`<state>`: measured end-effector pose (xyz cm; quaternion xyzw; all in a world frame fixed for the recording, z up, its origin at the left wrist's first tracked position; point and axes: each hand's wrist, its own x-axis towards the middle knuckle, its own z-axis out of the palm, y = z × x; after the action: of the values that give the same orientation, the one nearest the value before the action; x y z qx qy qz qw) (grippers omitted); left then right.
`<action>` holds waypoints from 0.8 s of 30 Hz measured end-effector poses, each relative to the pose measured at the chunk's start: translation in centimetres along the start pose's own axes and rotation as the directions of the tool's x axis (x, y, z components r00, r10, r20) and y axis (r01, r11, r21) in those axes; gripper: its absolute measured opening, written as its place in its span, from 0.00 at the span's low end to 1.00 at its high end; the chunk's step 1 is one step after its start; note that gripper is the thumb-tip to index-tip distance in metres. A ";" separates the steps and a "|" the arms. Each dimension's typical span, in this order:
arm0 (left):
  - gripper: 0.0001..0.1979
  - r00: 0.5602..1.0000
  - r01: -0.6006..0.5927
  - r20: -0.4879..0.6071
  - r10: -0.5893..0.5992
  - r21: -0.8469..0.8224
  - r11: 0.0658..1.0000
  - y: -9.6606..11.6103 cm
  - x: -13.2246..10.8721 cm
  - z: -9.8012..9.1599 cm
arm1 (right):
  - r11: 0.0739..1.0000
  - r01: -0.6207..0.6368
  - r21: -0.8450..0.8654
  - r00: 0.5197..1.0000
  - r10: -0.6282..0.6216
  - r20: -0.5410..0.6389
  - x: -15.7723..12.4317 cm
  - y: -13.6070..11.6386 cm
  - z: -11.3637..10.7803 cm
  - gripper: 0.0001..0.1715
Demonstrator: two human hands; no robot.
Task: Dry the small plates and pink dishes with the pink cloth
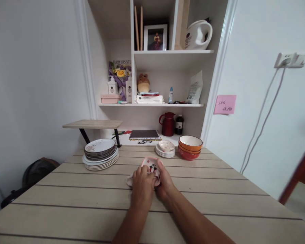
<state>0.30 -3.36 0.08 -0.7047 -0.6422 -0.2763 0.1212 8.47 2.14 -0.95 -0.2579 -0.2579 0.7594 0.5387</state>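
Note:
A small pink-rimmed dish [149, 162] with dark lettering and a red pattern inside is held tilted above the middle of the table. My right hand [165, 179] grips its right side, with the thumb along the rim. My left hand [142, 181] is bent over the dish, its fingers pressing a pale pinkish cloth [129, 180] against the inner face. Part of the cloth hangs out to the left of that hand. The fingers cover much of the dish's lower part.
On the wooden table [96, 193], stacked plates [101, 157] stand left. Small dishes [165, 151] and orange and red bowls [189, 148] stand back right. A raised wooden stand [93, 124], a laptop-like dark slab [144, 134], glasses [144, 142] and a red jug [168, 124] sit behind.

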 end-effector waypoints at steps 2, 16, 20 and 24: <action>0.07 0.999 -0.008 -0.039 0.007 -0.043 0.999 -0.4 0.1 0.3 | 0.989 -0.143 -0.022 0.985 0.145 0.094 0.0 -0.4 -0.4 0.26; 0.11 0.945 0.314 -0.142 -0.293 0.155 0.937 -2.2 0.8 -0.2 | 1.000 -0.003 0.028 1.000 0.003 -0.010 -0.5 1.7 1.3 0.18; 0.13 0.979 0.205 -0.033 -0.202 0.136 0.969 -1.0 0.4 -0.2 | 0.984 0.162 -0.068 0.987 -0.161 0.019 -0.3 1.2 0.9 0.21; 0.09 0.999 0.048 0.002 -0.048 0.000 0.999 0.0 0.0 -0.1 | 0.987 0.132 -0.086 0.988 -0.125 0.085 -0.2 0.4 0.1 0.24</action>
<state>0.28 -3.40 0.15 -0.6891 -0.6593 -0.2783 0.1140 8.19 1.85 -1.16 -0.2346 -0.3297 0.7202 0.5636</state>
